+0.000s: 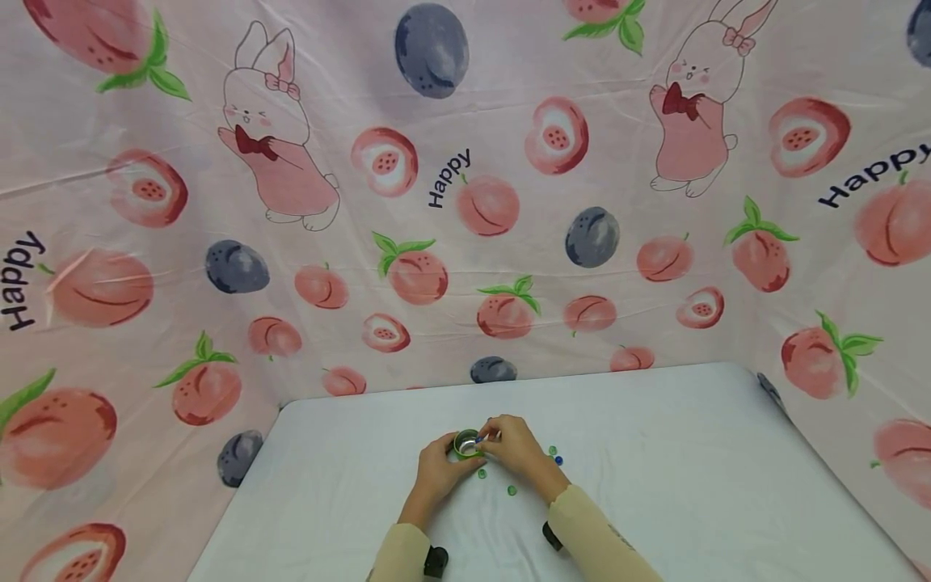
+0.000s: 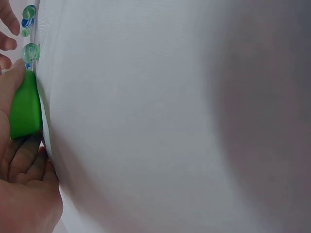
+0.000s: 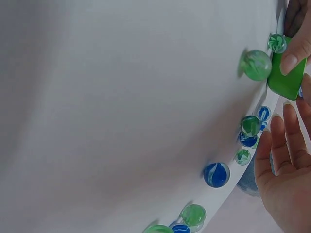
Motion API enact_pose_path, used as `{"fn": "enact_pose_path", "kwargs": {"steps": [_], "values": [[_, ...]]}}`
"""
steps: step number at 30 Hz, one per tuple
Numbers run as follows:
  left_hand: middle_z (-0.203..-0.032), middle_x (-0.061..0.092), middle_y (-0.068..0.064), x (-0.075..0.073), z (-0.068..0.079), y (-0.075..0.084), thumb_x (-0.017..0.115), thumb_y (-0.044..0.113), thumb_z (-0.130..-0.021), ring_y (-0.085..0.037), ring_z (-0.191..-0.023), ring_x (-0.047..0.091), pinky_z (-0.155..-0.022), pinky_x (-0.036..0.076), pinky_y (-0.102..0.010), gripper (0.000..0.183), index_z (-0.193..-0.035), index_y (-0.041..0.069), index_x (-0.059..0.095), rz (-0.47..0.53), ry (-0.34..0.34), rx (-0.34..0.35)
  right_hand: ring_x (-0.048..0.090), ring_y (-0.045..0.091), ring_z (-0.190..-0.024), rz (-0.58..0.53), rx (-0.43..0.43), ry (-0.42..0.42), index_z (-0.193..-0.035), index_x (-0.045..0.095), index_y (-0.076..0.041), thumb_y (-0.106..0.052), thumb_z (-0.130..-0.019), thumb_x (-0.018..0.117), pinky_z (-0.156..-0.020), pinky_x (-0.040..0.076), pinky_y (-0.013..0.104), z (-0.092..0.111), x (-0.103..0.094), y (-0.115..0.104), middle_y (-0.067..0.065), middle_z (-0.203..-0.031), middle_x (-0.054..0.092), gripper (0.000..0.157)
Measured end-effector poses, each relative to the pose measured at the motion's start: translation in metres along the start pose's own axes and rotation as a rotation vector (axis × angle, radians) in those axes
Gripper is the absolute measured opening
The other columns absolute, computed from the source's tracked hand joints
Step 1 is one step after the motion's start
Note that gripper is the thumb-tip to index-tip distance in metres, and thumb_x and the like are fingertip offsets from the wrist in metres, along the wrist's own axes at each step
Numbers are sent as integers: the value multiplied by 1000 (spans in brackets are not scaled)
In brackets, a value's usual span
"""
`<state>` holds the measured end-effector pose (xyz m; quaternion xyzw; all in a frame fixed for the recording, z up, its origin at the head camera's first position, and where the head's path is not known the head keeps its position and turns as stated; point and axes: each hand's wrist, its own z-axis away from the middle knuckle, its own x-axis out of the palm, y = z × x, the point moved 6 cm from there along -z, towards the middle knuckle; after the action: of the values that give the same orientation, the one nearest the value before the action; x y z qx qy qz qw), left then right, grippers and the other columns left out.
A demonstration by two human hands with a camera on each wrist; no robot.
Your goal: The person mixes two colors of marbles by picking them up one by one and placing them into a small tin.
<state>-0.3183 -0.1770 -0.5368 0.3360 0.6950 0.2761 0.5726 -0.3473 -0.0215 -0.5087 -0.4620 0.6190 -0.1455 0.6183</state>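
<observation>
A small green cup (image 1: pixel 457 443) with a shiny silvery inside stands on the white table. My left hand (image 1: pixel 436 470) holds it from the left, thumb along the near side; its green wall (image 2: pixel 26 108) shows in the left wrist view. Over the cup's right rim, my right hand (image 1: pixel 518 449) pinches a blue marble (image 1: pixel 478 439), mostly covered by the fingers. Loose glass marbles lie around: a green marble (image 1: pixel 482 474) close to the cup, another green one (image 1: pixel 512 491) nearer me, and a blue marble (image 1: pixel 558 461) beside the right wrist. The cup's contents cannot be made out.
Several more green and blue marbles, among them a blue swirled marble (image 3: pixel 216 174), lie on the white tablecloth (image 1: pixel 691 469). A dark object (image 1: pixel 771 391) lies at the table's right edge. Fruit-and-rabbit printed cloth (image 1: pixel 436 242) hangs behind and at both sides.
</observation>
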Motion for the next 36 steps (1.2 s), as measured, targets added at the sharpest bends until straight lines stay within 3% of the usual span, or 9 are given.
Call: {"fn": "enact_pose_path", "kwargs": {"steps": [14,23,36], "values": [[-129,72,-24,2,-1,-4,92,23,-83,-46,-127,63,-110,49,-61,61,-130,-7,68,-5,5,-23,51,6,-67,-8,-53,74,-99,78,1,-6,-91,82,-59,46,21,11,-13,2,2,-80,68,12],[-132,70,-25,3,-1,-5,93,25,-82,-46,-130,62,-112,48,-60,64,-131,-7,67,-12,-4,-61,50,10,-70,13,0,102,-100,78,1,-6,-91,81,-61,44,22,24,-35,9,1,-83,65,11],[-134,69,-24,5,-3,-11,93,25,-82,-46,-132,60,-114,47,-59,65,-132,-6,67,18,0,-76,50,12,-72,33,116,154,-99,79,-5,-7,-90,83,-63,45,24,41,-62,37,-2,-82,63,10]]}}
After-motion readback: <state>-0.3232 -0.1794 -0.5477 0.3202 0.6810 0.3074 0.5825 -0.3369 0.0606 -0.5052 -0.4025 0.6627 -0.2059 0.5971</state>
